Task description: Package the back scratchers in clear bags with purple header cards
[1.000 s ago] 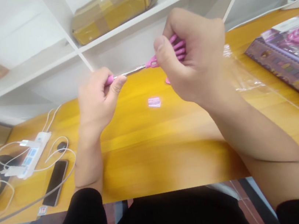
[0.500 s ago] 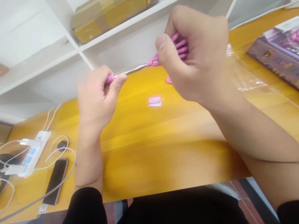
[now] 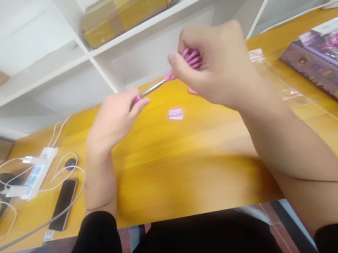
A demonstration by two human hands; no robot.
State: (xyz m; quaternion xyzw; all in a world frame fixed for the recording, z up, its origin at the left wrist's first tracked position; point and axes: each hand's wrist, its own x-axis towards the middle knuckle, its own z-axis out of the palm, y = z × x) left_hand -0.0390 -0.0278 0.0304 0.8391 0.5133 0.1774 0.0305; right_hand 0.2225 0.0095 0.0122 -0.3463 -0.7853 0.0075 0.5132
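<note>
A pink back scratcher [image 3: 154, 88] with a metal shaft is held slanting above the table between my two hands. My left hand [image 3: 111, 118] is closed round its pink handle end, the thumb lying along it. My right hand [image 3: 222, 65] grips the pink claw-shaped head at the other end, and several of its prongs show between thumb and palm. Below the shaft, a small pink printed card [image 3: 175, 114] lies on the table. A small pink piece [image 3: 193, 91] is partly hidden behind my right hand.
On the left are a power strip [image 3: 39, 174] with white cables, a phone [image 3: 63, 205] and headphones [image 3: 3, 185]. A patterned purple pouch [image 3: 322, 75] and clear plastic wrapping [image 3: 270, 72] lie on the right. A cardboard box [image 3: 128, 13] sits on the white shelf behind.
Both hands have come lower and nearer each other, the right moving left and the left slightly right. Less of the metal shaft shows between them. The grip on the back scratcher stays.
</note>
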